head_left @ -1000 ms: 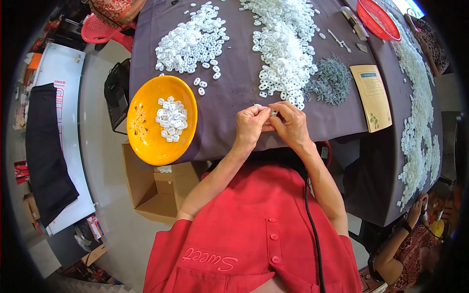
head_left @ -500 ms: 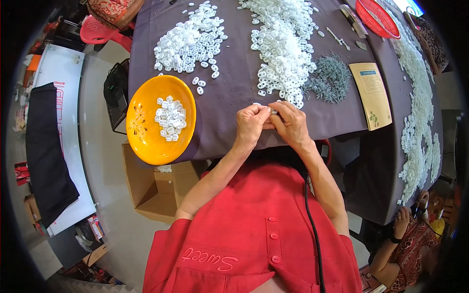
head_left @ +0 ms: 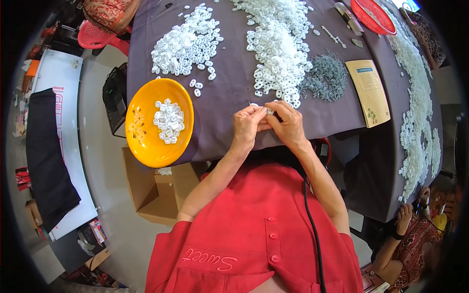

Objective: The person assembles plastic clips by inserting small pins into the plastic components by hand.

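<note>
Close together at the table's near edge, my left hand (head_left: 248, 124) and my right hand (head_left: 287, 124) pinch a small white plastic piece (head_left: 269, 111) between their fingertips. Fingers cover most of it. Just beyond them lies a large heap of white oval two-hole plastic pieces (head_left: 278, 53), its near end almost at my fingers. A pile of thin grey pins (head_left: 326, 78) adjoins the heap on the right. To the left, a yellow-orange bowl (head_left: 141, 144) holds several white block-like pieces (head_left: 169, 121).
A second pile of white oval pieces (head_left: 188, 44) lies behind the bowl. Right of the pins are a tan packet (head_left: 369, 93) and a red basket (head_left: 372, 17). A cardboard box (head_left: 156, 195) stands below the bowl. Another person's hand (head_left: 403, 219) is at the right-hand table.
The whole view has shifted slightly. My hands stay together in nearly the same place, and the white piece between my fingertips shows a little more.
</note>
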The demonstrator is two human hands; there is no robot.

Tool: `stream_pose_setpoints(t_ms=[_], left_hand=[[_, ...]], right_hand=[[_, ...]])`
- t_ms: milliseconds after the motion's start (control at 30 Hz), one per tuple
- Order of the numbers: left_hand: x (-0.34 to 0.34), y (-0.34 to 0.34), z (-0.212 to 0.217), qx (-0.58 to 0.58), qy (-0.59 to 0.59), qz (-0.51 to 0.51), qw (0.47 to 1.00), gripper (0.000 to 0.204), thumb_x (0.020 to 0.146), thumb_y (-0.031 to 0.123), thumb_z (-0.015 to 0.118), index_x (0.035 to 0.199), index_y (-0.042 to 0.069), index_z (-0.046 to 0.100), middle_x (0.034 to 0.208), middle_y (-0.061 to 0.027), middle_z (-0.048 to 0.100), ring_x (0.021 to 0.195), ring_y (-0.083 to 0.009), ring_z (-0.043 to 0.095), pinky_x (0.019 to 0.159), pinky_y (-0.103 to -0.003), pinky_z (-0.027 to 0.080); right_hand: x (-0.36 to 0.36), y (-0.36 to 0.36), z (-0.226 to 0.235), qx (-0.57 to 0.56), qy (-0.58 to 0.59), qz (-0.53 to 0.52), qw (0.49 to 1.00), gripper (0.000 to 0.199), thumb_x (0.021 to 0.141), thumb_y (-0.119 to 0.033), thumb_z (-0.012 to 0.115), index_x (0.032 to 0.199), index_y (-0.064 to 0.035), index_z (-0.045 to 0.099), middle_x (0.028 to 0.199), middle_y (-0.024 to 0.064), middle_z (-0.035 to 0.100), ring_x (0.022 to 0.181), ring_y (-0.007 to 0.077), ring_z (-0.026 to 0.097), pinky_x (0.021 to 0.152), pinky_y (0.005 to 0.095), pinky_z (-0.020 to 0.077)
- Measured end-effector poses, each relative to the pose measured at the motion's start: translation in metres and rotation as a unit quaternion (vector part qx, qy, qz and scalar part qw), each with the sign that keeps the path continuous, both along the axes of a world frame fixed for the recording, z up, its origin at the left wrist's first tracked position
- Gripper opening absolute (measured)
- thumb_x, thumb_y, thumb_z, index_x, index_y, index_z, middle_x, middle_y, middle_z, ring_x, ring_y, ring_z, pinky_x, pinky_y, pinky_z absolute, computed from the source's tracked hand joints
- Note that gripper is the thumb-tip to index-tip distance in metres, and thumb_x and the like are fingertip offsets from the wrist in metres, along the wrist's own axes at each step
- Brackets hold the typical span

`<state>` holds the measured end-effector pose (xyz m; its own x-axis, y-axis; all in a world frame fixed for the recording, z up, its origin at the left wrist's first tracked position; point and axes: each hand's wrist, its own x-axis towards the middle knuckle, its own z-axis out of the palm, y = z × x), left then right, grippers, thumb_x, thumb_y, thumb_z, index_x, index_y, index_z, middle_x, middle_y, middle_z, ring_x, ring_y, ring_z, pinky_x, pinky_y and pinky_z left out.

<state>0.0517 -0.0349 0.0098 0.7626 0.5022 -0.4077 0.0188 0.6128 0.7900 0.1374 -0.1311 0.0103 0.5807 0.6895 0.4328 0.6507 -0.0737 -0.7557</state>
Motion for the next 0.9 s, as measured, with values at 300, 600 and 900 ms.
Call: stream_pose_setpoints(t_ms=[300, 600, 900], left_hand=[[-0.021, 0.015, 0.024, 0.141, 0.068, 0.007, 0.988, 0.017, 0.089, 0.015, 0.049, 0.091, -0.001, 0.057, 0.079, -0.0097, 0.062, 0.060, -0.0140, 0.061, 0.047, -0.022, 0.050], [-0.083, 0.082, 0.065, 0.354, 0.181, 0.141, 0.907, 0.018, 0.091, 0.019, 0.048, 0.085, 0.004, 0.057, 0.068, -0.0009, 0.056, 0.045, -0.0024, 0.046, 0.038, -0.016, 0.035], [-0.134, 0.124, 0.043, 0.540, 0.343, 0.151, 0.754, 0.022, 0.086, 0.018, 0.054, 0.075, -0.001, 0.058, 0.059, -0.0050, 0.056, 0.048, -0.0107, 0.047, 0.048, -0.027, 0.039]], right_hand=[[0.011, -0.021, 0.024, -0.027, -0.041, 0.007, 0.999, 0.018, 0.073, 0.000, 0.061, 0.091, 0.0007, 0.059, 0.082, 0.0131, 0.059, 0.073, 0.0266, 0.059, 0.064, 0.0316, 0.0474], [0.066, -0.048, 0.013, -0.127, -0.091, -0.132, 0.979, 0.008, 0.075, -0.003, 0.061, 0.083, -0.0042, 0.061, 0.075, 0.0107, 0.056, 0.069, 0.0279, 0.057, 0.060, 0.0335, 0.0448], [0.072, -0.042, 0.011, -0.187, -0.115, -0.114, 0.969, 0.008, 0.078, -0.012, 0.059, 0.078, -0.0043, 0.057, 0.077, 0.0104, 0.053, 0.073, 0.0300, 0.056, 0.062, 0.0382, 0.0444]])
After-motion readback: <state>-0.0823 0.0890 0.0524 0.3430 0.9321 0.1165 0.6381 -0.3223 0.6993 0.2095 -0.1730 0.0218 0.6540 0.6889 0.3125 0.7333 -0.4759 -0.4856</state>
